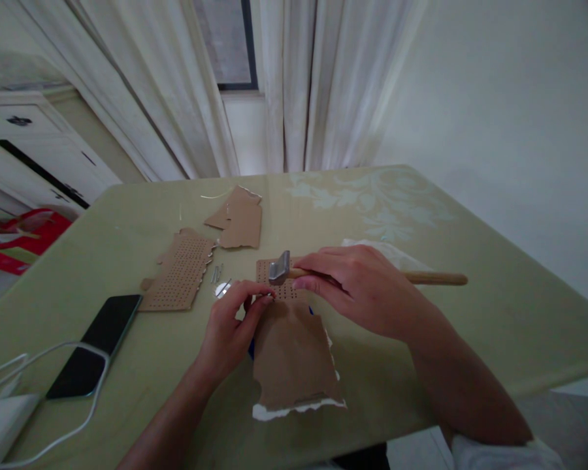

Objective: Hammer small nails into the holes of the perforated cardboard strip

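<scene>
"What's nearest me, and why there?"

"Your torn brown cardboard [296, 359] lies on the table [377, 391] between your forearms, probably so both hands can reach it. Its near edge is ragged and white, its middle plain. Something blue [251, 350] peeks out from under it, perhaps backing."

"And my hands?"

"Your left hand [225, 333] pinches a small item [269, 296] between thumb and forefinger at the cardboard's far end; maybe a nail, but too small to tell. Your right hand [357, 287] grips the hammer [279, 269] close behind its head, likely for finer control."

"Beyond them?"

"A panel dotted with rows of holes [287, 293]; whether it's the same sheet, you can't tell. Left of it, loose nails [215, 274] lie handily near your left fingers. Past those, a perforated piece [179, 274], then torn scraps [245, 225], well apart from your work."
</scene>
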The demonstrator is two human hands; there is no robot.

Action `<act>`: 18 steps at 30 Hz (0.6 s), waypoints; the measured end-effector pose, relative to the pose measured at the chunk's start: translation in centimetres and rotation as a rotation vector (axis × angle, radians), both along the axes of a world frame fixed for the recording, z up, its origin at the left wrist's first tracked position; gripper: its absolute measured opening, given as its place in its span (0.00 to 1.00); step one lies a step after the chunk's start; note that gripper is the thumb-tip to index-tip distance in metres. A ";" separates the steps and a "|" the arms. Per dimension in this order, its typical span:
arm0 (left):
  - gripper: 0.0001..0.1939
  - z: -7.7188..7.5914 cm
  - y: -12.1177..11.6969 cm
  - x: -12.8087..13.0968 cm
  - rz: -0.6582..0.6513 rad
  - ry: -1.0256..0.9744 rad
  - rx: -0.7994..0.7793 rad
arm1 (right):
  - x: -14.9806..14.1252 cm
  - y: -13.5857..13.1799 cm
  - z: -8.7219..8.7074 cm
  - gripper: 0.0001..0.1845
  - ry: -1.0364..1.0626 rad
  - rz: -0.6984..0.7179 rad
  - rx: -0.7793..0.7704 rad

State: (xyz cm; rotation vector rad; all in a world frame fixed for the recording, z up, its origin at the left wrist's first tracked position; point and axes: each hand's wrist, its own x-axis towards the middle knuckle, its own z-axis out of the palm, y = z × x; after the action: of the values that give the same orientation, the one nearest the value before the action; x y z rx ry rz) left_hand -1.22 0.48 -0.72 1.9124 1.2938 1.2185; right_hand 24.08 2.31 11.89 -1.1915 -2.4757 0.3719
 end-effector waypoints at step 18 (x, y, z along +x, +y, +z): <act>0.06 0.1 -0.2 0.0 -0.001 0.026 0.020 | 0.0 -0.2 0.1 0.14 0.007 0.004 -0.004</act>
State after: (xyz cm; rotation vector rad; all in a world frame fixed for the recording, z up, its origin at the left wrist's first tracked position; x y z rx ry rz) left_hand -1.24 0.29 -0.64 1.9485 1.2981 1.2145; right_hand 24.04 2.15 11.98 -1.1850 -2.4731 0.3814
